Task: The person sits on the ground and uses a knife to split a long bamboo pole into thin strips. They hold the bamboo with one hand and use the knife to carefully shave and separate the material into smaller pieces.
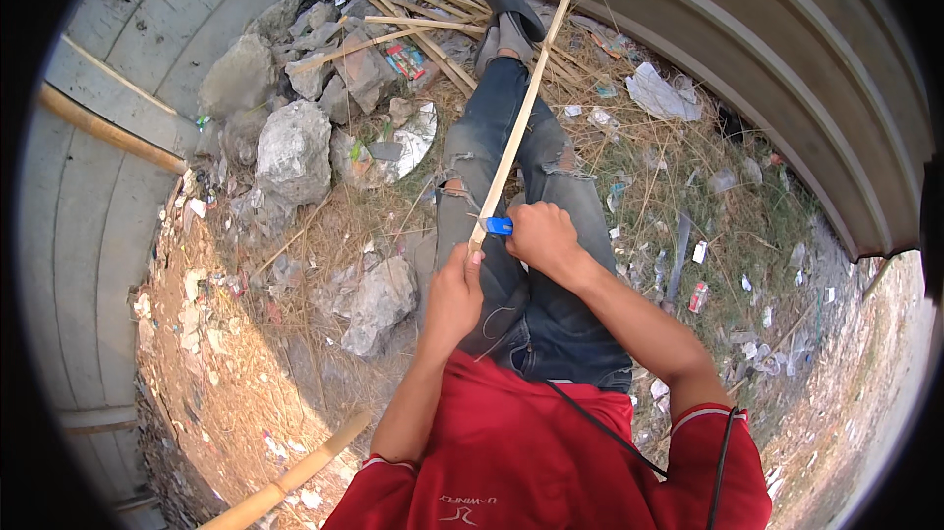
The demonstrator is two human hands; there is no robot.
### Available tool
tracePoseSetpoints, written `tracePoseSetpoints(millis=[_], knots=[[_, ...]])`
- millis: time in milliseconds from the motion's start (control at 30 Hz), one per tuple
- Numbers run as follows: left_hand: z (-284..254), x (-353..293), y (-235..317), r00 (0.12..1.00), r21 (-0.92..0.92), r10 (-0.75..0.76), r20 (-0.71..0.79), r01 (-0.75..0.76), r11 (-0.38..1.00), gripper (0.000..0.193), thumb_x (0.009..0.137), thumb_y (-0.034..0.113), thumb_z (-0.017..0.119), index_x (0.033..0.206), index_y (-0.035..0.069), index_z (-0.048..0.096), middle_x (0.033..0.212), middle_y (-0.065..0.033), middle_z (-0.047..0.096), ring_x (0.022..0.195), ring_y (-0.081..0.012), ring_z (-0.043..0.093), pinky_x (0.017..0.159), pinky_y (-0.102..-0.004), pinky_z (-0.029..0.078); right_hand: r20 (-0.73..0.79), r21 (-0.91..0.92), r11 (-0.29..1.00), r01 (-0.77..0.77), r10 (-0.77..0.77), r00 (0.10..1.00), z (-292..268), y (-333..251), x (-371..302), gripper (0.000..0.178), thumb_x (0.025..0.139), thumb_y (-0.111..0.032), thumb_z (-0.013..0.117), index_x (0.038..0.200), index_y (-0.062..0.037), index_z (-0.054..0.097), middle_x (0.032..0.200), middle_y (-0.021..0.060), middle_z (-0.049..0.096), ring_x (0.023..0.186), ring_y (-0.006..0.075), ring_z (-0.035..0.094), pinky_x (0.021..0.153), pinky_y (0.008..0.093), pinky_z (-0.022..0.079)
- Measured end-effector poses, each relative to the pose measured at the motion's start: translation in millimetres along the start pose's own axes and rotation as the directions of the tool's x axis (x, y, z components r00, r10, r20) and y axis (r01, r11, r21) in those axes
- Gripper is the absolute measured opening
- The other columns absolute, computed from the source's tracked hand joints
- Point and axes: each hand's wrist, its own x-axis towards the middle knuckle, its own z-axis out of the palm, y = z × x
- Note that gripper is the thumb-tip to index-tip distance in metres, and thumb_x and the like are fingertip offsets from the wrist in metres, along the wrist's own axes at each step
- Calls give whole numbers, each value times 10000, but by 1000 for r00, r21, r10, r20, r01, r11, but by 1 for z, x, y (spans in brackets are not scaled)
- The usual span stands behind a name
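Observation:
A long pale bamboo strip (524, 117) runs from my lap out past my feet, lying along my outstretched legs. My left hand (455, 292) is closed round its near end. In my right hand (545, 237) I grip a blue-handled cutter knife (500, 226), its handle partly hidden by my fingers. The knife is against the strip, just beyond my left thumb. A thin curl of shaving hangs by the blade. Beneath both hands are my worn, torn jeans (482, 161).
Split bamboo strips (447, 4) are heaped by my feet, next to large grey rocks (295, 151). Corrugated metal sheeting (787, 58) curves round the far right, and grey panels (98, 235) stand at left. A bamboo pole (285, 484) lies near my left elbow. Litter covers the dry grass.

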Motion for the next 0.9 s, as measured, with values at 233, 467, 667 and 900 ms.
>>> tracePoseSetpoints(millis=[233, 467, 667, 900], knots=[[-18, -52, -16, 962, 45, -143, 233, 136, 990, 246, 1074, 246, 528, 1107, 36, 652, 822, -232, 693, 792, -455, 688, 667, -497, 500, -350, 93, 924, -371, 379, 857, -40, 136, 86, 246, 822, -143, 649, 922, 69, 722, 916, 338, 701, 895, 504, 698, 849, 558, 564], [-24, -48, -38, 989, 6, -135, 54, 135, 991, 287, 1075, 279, 529, 1162, 53, 683, 853, -208, 716, 817, -402, 718, 723, -452, 536, -361, 69, 936, -345, 346, 866, -73, 157, 79, 256, 798, -153, 665, 847, 95, 706, 848, 344, 689, 872, 510, 694, 836, 547, 555], [-12, -11, -36, 986, -236, -164, 17, 163, 958, 373, 1095, 325, 534, 1271, 31, 681, 692, -23, 545, 619, -127, 519, 592, -306, 414, -100, 258, 955, -147, 178, 979, -52, 67, 33, 261, 818, -192, 666, 770, 64, 672, 758, 329, 656, 804, 517, 665, 780, 566, 535], [-1, 6, -11, 993, -316, -121, 12, 119, 941, 412, 1081, 308, 575, 1317, -16, 668, 667, 23, 470, 616, -58, 429, 565, -256, 368, 106, 114, 986, 121, -133, 985, -19, -12, -25, 191, 817, -166, 656, 909, -32, 755, 858, 272, 721, 816, 476, 709, 761, 561, 575]])
